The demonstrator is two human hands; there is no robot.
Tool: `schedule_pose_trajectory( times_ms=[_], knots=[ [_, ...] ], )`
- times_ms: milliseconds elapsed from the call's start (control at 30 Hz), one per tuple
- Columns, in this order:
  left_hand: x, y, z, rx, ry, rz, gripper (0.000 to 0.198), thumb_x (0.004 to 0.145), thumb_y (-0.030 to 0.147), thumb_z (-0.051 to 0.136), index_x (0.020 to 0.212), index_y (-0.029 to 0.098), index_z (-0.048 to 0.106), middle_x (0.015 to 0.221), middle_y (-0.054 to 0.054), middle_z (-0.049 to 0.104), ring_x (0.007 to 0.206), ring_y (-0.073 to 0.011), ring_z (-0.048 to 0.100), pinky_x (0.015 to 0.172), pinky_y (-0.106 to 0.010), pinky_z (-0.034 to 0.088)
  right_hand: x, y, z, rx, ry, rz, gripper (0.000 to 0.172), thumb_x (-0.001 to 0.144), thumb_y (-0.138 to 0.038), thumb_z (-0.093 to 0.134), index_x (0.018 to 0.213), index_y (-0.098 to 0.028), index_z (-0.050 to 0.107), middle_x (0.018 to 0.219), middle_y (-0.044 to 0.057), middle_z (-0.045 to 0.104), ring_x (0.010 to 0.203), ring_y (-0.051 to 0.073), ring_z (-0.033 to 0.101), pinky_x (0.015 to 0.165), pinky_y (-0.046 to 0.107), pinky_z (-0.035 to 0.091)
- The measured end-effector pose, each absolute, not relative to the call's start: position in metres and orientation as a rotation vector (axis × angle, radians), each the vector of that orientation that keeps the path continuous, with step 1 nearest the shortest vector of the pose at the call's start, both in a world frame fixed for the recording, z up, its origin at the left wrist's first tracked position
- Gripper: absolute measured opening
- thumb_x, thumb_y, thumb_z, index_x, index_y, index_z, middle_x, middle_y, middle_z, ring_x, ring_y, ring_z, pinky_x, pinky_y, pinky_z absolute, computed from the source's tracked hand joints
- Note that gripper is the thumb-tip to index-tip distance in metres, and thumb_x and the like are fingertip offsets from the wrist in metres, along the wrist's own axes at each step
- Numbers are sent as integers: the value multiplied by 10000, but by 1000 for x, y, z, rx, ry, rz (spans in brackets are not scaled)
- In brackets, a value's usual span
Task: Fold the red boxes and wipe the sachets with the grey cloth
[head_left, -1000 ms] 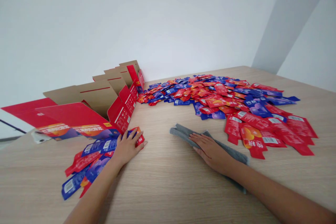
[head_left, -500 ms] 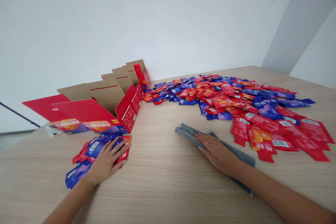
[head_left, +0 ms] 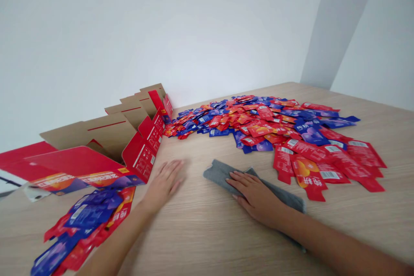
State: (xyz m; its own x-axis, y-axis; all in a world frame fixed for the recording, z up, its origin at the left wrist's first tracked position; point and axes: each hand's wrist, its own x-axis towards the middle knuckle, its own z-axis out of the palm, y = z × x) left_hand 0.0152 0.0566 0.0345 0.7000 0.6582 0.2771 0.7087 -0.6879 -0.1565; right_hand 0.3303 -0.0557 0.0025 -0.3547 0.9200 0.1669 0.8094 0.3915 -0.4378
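Observation:
My right hand (head_left: 250, 192) lies flat with fingers stretched out on a folded grey cloth (head_left: 220, 174) on the wooden table (head_left: 194, 228). Smeared a little by motion, my left hand (head_left: 164, 183) is over the bare wood between the boxes and the cloth, fingers apart and holding nothing. Left of that forearm lies a small heap of red and blue pouches (head_left: 93, 211), overlapping one another. Beyond the cloth spreads a large pile of red and blue pouches (head_left: 258, 125), some printed with orange fruit.
Several open red cardboard boxes (head_left: 80, 159) stand in a row along the left, flaps up, reaching back towards the white wall (head_left: 194, 30). Loose pouches (head_left: 323, 168) at the right lie close to the cloth. A white object (head_left: 35, 192) sits beside the nearest box.
My left hand has left the small heap of pouches and moved right over bare table. My right hand stays on the cloth. The view has turned slightly right.

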Motion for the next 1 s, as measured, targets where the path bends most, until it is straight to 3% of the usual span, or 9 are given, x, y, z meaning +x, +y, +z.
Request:
schedule_pose_trajectory(
  times_ms=[167, 333, 533, 633, 733, 867, 1000],
  knots=[
    [140, 140, 15, -2749, -1433, -343, 563, 880, 322, 439, 1357, 45, 325, 1410, -179, 382, 1308, -231, 343, 1082, -352, 270, 331, -54, 10, -1540, -2275, 438, 490, 832, -328, 506, 1317, -269, 471, 1419, 65, 397, 1280, 278, 351, 1026, 509, 278],
    [210, 203, 11, -2783, -1555, -366, 469, 829, 164, 451, 1280, 37, 419, 1356, -211, 433, 1262, -265, 400, 1040, -365, 309, 333, -52, 14, -1540, -2227, 483, 460, 841, -318, 506, 1300, -318, 480, 1406, 33, 421, 1261, 282, 360, 1019, 514, 264],
    [219, 206, 9, -2828, -1658, -547, 296, 794, 96, 447, 1056, 103, 585, 1153, -171, 589, 1156, -266, 493, 999, -397, 340, 334, -49, 11, -1455, -2093, 564, 401, 839, -277, 504, 1236, -312, 542, 1347, 20, 494, 1229, 254, 398, 1019, 490, 268],
    [199, 187, 9, -2881, -1714, -700, 203, 802, 163, 476, 951, 145, 613, 1086, -128, 620, 1136, -251, 505, 976, -368, 366, 341, -41, 9, -1428, -1786, 708, 319, 867, -302, 433, 1098, -221, 637, 1111, 66, 649, 1056, 231, 542, 953, 420, 372],
    [169, 156, 8, -2942, -1877, -824, 248, 847, 340, 437, 857, 145, 590, 839, -93, 668, 865, -221, 628, 754, -324, 489, 352, -32, 8, -1376, -1411, 855, 412, 890, -413, 357, 1035, -167, 655, 967, 75, 687, 949, 252, 598, 883, 417, 444],
    [131, 94, 0, -3131, -2228, -956, 390, 811, 528, 408, 772, 154, 509, 551, -32, 613, 409, -131, 535, 405, -240, 427, 349, -35, 5, -1349, -1227, 769, 466, 893, -451, 355, 1196, -172, 575, 1164, 81, 626, 1137, 267, 516, 994, 440, 374],
    [111, 30, -6, -3297, -2800, -1327, 368, 658, 490, 607, 779, 162, 492, 552, -22, 609, 360, -95, 469, 345, -210, 369, 317, -60, 3, -1269, -1792, 600, 478, 915, -311, 347, 1379, -202, 376, 1427, 72, 382, 1317, 209, 312, 1090, 427, 243]
  ],
)
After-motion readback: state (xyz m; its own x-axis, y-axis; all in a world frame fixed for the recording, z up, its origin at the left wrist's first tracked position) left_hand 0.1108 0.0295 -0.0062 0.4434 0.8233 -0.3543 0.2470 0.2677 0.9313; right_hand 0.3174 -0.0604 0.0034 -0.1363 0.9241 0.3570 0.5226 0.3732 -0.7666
